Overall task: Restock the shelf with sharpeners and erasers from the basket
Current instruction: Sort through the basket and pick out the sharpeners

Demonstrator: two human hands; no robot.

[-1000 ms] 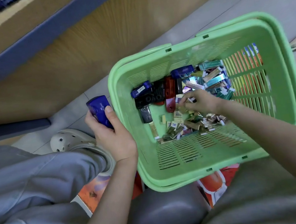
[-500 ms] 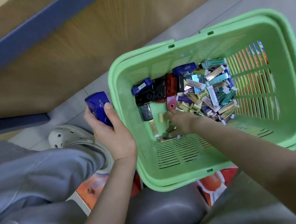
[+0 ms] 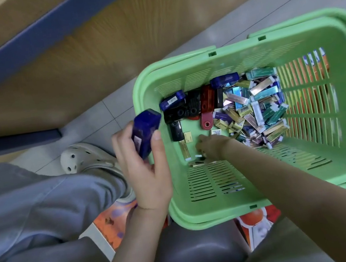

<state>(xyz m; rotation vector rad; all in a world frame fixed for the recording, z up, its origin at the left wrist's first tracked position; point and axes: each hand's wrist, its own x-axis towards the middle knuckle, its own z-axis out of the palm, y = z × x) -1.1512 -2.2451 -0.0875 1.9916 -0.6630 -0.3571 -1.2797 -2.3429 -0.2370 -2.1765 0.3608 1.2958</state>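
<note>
Left of frame centre, the left hand grips a dark blue plastic sharpener just outside the green slatted plastic basket, while the right hand, reaching to the basket floor with its hold too blurred to tell, lies nearer a slim gold-wrapped eraser, long axis running up-frame, just left of its fingertips.

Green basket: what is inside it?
Blue, black and red sharpeners, a heap of small wrapped erasers, and the right hand among loose ones. Whatever lies under the heap or hand is covered.
</note>
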